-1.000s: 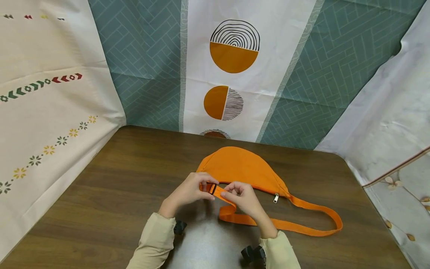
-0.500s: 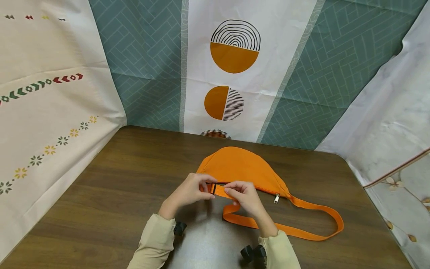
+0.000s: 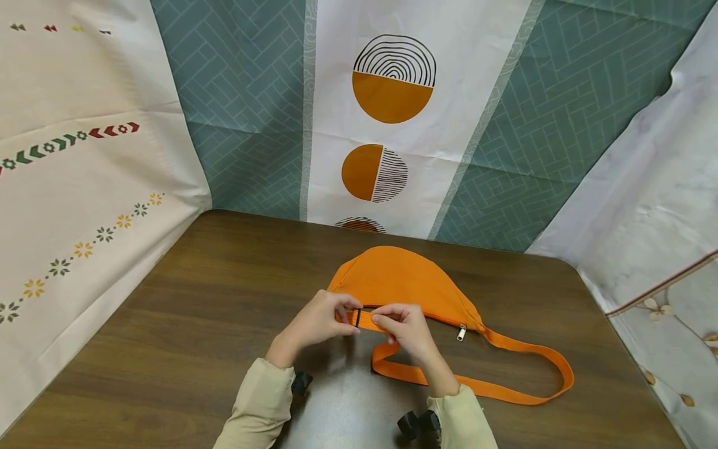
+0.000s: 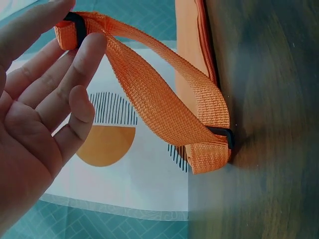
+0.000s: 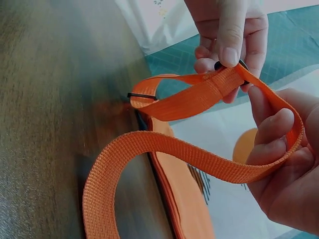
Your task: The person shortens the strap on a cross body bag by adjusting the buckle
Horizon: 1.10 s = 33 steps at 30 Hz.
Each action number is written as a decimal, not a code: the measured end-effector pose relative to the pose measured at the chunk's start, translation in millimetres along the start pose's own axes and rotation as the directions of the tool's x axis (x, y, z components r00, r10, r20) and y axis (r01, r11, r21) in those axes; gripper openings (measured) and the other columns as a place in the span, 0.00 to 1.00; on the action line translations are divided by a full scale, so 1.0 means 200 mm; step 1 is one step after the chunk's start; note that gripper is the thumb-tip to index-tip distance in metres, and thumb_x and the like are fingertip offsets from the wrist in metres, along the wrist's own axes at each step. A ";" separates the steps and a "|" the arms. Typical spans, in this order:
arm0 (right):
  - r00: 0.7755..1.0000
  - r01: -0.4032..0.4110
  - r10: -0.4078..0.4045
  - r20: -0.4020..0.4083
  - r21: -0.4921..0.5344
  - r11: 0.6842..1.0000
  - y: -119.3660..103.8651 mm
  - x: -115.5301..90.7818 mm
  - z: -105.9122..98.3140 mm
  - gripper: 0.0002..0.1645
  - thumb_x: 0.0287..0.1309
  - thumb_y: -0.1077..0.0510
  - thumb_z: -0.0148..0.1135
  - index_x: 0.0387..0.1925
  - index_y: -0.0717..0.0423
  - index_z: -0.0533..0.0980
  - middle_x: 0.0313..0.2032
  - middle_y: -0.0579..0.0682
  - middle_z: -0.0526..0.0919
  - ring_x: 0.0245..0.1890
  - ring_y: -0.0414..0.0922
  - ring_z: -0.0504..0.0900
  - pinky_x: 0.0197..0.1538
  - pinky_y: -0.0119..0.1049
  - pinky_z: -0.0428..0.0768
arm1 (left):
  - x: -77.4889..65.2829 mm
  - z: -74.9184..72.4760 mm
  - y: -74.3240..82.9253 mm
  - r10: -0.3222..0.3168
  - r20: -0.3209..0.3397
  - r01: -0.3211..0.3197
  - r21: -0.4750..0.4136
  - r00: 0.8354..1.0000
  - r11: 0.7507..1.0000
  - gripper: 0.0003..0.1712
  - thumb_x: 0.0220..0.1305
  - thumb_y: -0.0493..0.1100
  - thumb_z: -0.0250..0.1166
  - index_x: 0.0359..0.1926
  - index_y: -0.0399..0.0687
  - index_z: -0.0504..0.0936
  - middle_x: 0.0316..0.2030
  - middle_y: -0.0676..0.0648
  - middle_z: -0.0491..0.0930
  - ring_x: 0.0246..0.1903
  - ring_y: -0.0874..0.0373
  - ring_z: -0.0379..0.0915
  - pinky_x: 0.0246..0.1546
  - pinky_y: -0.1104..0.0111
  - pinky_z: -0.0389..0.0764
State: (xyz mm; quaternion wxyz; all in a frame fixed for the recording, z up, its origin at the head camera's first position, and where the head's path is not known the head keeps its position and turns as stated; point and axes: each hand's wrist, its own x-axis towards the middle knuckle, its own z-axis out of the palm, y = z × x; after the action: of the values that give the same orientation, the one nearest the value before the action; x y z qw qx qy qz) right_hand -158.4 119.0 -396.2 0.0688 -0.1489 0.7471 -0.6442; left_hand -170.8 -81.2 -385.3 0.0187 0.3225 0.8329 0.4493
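An orange waist bag (image 3: 392, 274) lies on the table, its zip edge toward the person. My left hand (image 3: 320, 318) pinches the black strap slider (image 4: 79, 29) between thumb and fingers. Just right of it, my right hand (image 3: 408, 325) pinches the orange strap (image 3: 367, 321) coming out of that slider. In the right wrist view the strap (image 5: 214, 172) loops round past the right fingers and down. A second black slider (image 4: 222, 134) sits where the strap doubles back, close to the bag and the tabletop. The fingertips partly cover the first slider.
The strap's long loop (image 3: 538, 399) lies on the wooden table (image 3: 224, 299) at the right. A metal zip pull (image 3: 462, 333) hangs at the bag's right end. Patterned cloths (image 3: 252, 125) stand behind and at both sides. Dark wrist cameras (image 3: 301, 382) sit at the cuffs.
The strap piece between the hands has gone from slanting down to nearly level and straighter. Its slack loop below my right hand has shifted slightly right. Both hands keep their grips.
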 end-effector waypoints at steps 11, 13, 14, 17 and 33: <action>1.000 -0.015 0.015 0.004 0.006 1.000 0.00 0.00 0.03 0.11 0.55 0.66 0.57 0.35 0.74 0.77 0.13 0.46 0.72 0.09 0.40 0.64 0.15 0.28 0.65 | 0.01 0.03 0.01 0.059 -0.025 -0.058 0.060 0.998 0.997 0.19 0.42 0.40 0.73 0.39 0.38 0.81 0.22 0.51 0.76 0.20 0.65 0.68 0.22 0.74 0.72; 1.000 -0.024 0.024 0.015 0.011 1.000 0.00 0.00 0.03 0.12 0.56 0.65 0.57 0.36 0.74 0.76 0.14 0.46 0.73 0.09 0.40 0.65 0.15 0.27 0.65 | 0.01 0.03 0.01 0.075 -0.042 -0.072 0.077 0.996 0.994 0.19 0.42 0.40 0.73 0.38 0.37 0.82 0.23 0.51 0.78 0.20 0.66 0.68 0.21 0.74 0.72; 0.999 -0.027 0.027 0.025 0.015 1.000 0.00 0.00 0.02 0.13 0.57 0.64 0.57 0.36 0.74 0.76 0.14 0.46 0.74 0.10 0.40 0.66 0.15 0.27 0.66 | 0.01 0.03 0.01 0.081 -0.051 -0.076 0.084 0.995 0.994 0.19 0.41 0.40 0.73 0.38 0.37 0.82 0.23 0.51 0.78 0.20 0.66 0.68 0.21 0.75 0.72; 0.997 -0.052 0.051 0.049 0.019 0.998 0.01 -0.01 0.00 0.15 0.58 0.62 0.55 0.37 0.74 0.75 0.17 0.51 0.77 0.10 0.40 0.68 0.16 0.28 0.69 | 0.00 0.02 0.01 0.088 -0.074 -0.081 0.094 0.993 0.992 0.19 0.41 0.39 0.73 0.38 0.37 0.83 0.24 0.50 0.79 0.19 0.66 0.69 0.20 0.74 0.71; 0.999 -0.052 0.052 -0.001 0.060 0.997 0.02 -0.01 -0.05 0.12 0.53 0.65 0.60 0.34 0.75 0.76 0.21 0.49 0.78 0.12 0.39 0.67 0.19 0.26 0.70 | 0.00 0.00 -0.01 0.081 -0.106 -0.070 0.099 0.991 0.993 0.21 0.41 0.46 0.72 0.38 0.40 0.83 0.31 0.51 0.79 0.28 0.53 0.71 0.30 0.63 0.74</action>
State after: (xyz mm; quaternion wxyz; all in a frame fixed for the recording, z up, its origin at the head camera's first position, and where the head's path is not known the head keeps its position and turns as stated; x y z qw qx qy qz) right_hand -159.7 129.5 -398.7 0.0887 -0.1265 0.7312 -0.6644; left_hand -171.2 -82.7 -386.7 -0.0594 0.3292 0.8404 0.4264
